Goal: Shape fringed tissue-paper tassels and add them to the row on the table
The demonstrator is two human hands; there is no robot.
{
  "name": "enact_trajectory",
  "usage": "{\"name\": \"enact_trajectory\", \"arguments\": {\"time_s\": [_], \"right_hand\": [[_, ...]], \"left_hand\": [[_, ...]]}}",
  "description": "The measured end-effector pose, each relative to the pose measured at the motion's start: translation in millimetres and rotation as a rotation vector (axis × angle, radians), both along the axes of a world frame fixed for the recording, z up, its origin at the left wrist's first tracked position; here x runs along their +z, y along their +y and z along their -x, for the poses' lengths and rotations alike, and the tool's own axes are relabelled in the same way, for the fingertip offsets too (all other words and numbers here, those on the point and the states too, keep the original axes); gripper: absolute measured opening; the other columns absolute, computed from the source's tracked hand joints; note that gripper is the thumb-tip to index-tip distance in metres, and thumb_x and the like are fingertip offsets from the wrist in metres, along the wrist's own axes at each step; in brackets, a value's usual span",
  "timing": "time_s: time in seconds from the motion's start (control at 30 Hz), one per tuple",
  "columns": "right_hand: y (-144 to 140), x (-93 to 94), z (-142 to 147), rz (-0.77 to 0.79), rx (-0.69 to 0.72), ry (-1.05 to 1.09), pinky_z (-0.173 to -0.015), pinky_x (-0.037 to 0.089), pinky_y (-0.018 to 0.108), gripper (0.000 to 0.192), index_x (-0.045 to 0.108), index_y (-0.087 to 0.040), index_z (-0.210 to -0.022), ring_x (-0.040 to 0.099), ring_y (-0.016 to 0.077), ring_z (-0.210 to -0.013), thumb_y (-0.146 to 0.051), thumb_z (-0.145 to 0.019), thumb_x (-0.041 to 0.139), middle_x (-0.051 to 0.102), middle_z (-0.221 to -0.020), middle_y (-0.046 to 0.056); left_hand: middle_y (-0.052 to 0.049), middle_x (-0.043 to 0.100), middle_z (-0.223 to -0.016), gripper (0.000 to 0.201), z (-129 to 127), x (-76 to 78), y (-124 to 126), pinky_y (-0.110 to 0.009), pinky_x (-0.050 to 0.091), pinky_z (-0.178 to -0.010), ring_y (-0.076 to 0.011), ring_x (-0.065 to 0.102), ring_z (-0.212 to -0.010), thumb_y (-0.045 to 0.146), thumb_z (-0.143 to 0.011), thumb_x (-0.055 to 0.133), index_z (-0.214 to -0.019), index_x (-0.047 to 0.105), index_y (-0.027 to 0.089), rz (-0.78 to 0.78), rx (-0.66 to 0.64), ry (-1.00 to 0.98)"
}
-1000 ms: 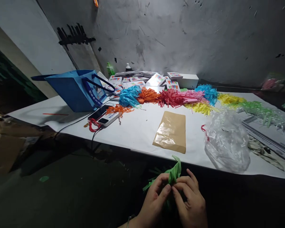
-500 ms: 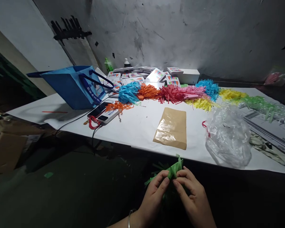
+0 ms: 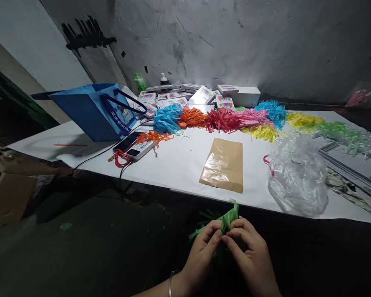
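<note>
A green paper tassel (image 3: pixel 228 219) with fringed strips is pinched between my two hands, just in front of the table's near edge. My left hand (image 3: pixel 203 250) grips it from the left with thumb and bent fingers. From the right, my right hand (image 3: pixel 249 249) holds the same paper, its thumb close to the left thumb. Part of the fringe hangs in shadow below the hands. Beyond them on the table lies a flat brown paper envelope (image 3: pixel 224 165) with a shiny surface.
Fringed paper tassels (image 3: pixel 224 119) in several colours line the white table (image 3: pixel 173 165). Behind them are stacked small boxes (image 3: pixel 201 95). A blue gift bag (image 3: pixel 86 111) and a power bank (image 3: pixel 140 149) stand left; a clear plastic bag (image 3: pixel 298 177) lies right. Cardboard (image 3: pixel 9 196) sits on the floor.
My right thumb has shifted slightly left, nearer the left thumb, on the green paper. The view has tilted a little; the things on the table stay put.
</note>
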State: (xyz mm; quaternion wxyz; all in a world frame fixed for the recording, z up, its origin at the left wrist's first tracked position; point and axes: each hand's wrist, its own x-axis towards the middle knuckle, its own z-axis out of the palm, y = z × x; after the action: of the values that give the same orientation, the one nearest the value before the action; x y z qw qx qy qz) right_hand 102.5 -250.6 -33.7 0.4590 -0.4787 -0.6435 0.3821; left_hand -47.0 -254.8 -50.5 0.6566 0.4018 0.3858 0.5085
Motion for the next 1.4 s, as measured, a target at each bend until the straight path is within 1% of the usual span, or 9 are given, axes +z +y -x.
{"name": "enact_trajectory", "arguments": {"time_s": [0.13, 0.23, 0.43, 0.63, 0.73, 0.8, 1.0, 1.2, 1.4], "right_hand": [[1, 0.0, -1, 0.038, 0.023, 0.032, -0.053, 0.051, 0.019, 0.018, 0.070, -0.023, -0.080, 0.066, 0.0195, -0.090, -0.033, -0.093, 0.063, 0.063, -0.094, 0.007], [0, -0.6, -1, 0.047, 0.021, 0.048, -0.057, 0.053, 0.020, 0.020, 0.070, -0.023, -0.080, 0.066, 0.0195, -0.089, -0.035, -0.093, 0.063, 0.063, -0.095, 0.007], [0, -1.3, -1, 0.069, -0.002, 0.048, -0.043, 0.043, 0.018, 0.021, 0.070, -0.022, -0.077, 0.066, 0.0202, -0.091, -0.038, -0.091, 0.065, 0.063, -0.095, 0.008], [0, -3.1, -1, 0.079, 0.009, 0.048, -0.050, 0.047, 0.017, 0.022, 0.069, -0.023, -0.077, 0.065, 0.0178, -0.088, -0.038, -0.093, 0.063, 0.062, -0.095, 0.006], [1, -4.6, -2, 0.072, 0.018, 0.048, -0.070, 0.053, 0.020, 0.020, 0.070, -0.024, -0.079, 0.065, 0.0166, -0.090, -0.036, -0.094, 0.063, 0.062, -0.096, 0.004], [2, -4.8, -3, 0.058, 0.024, 0.049, -0.078, 0.053, 0.022, 0.020, 0.070, -0.025, -0.079, 0.065, 0.0158, -0.090, -0.034, -0.094, 0.063, 0.063, -0.095, 0.003], [3, -3.3, -5, 0.035, 0.033, 0.054, -0.080, 0.051, 0.019, 0.018, 0.072, -0.026, -0.078, 0.066, 0.0139, -0.089, -0.033, -0.093, 0.065, 0.064, -0.093, 0.001], [4, -4.2, -6, 0.081, 0.050, 0.088, -0.081, 0.051, 0.020, 0.017, 0.073, -0.027, -0.078, 0.066, 0.0141, -0.089, -0.034, -0.093, 0.066, 0.063, -0.094, 0.000], [5, -4.0, -9, 0.085, 0.055, 0.099, -0.080, 0.050, 0.019, 0.017, 0.074, -0.028, -0.078, 0.066, 0.0138, -0.089, -0.033, -0.092, 0.066, 0.064, -0.093, 0.000]], "left_hand": [[-0.007, 0.069, -0.101, 0.025, 0, -1.2, 0, -0.034, 0.043, -0.097, -0.0244, 0.059, -0.102, 0.041, -0.095, 0.062, -0.101, 0.072, 0.019, -0.004, -0.006, 0.007], [-0.007, 0.067, -0.099, 0.025, -1, -0.8, 0, -0.035, 0.043, -0.096, -0.0245, 0.058, -0.101, 0.041, -0.094, 0.064, -0.098, 0.072, 0.018, -0.001, 0.004, 0.014], [-0.007, 0.065, -0.101, 0.025, -1, -4.0, -1, -0.035, 0.043, -0.097, -0.0250, 0.057, -0.101, 0.042, -0.091, 0.068, -0.097, 0.071, 0.019, 0.007, 0.034, 0.040], [-0.005, 0.064, -0.102, 0.023, -1, -6.6, -1, -0.034, 0.042, -0.098, -0.0240, 0.056, -0.103, 0.041, -0.092, 0.067, -0.099, 0.072, 0.020, 0.001, 0.026, 0.019], [-0.005, 0.064, -0.102, 0.021, -1, -7.3, -1, -0.034, 0.041, -0.098, -0.0232, 0.056, -0.103, 0.040, -0.093, 0.066, -0.099, 0.071, 0.021, -0.002, 0.010, 0.016], [-0.005, 0.064, -0.101, 0.021, -1, -7.8, -1, -0.034, 0.040, -0.098, -0.0229, 0.056, -0.103, 0.041, -0.094, 0.065, -0.099, 0.071, 0.021, -0.011, 0.001, 0.018], [-0.005, 0.063, -0.101, 0.021, -1, -10.0, -1, -0.034, 0.041, -0.097, -0.0226, 0.056, -0.102, 0.039, -0.095, 0.065, -0.099, 0.070, 0.020, -0.020, -0.004, 0.007], [-0.005, 0.061, -0.101, 0.021, -1, -13.8, -1, -0.035, 0.040, -0.098, -0.0225, 0.055, -0.102, 0.040, -0.095, 0.063, -0.098, 0.069, 0.020, -0.034, -0.014, 0.018], [-0.004, 0.061, -0.099, 0.020, -3, -14.2, -2, -0.035, 0.039, -0.098, -0.0213, 0.055, -0.100, 0.039, -0.095, 0.064, -0.098, 0.069, 0.020, -0.028, -0.013, 0.001]]}}
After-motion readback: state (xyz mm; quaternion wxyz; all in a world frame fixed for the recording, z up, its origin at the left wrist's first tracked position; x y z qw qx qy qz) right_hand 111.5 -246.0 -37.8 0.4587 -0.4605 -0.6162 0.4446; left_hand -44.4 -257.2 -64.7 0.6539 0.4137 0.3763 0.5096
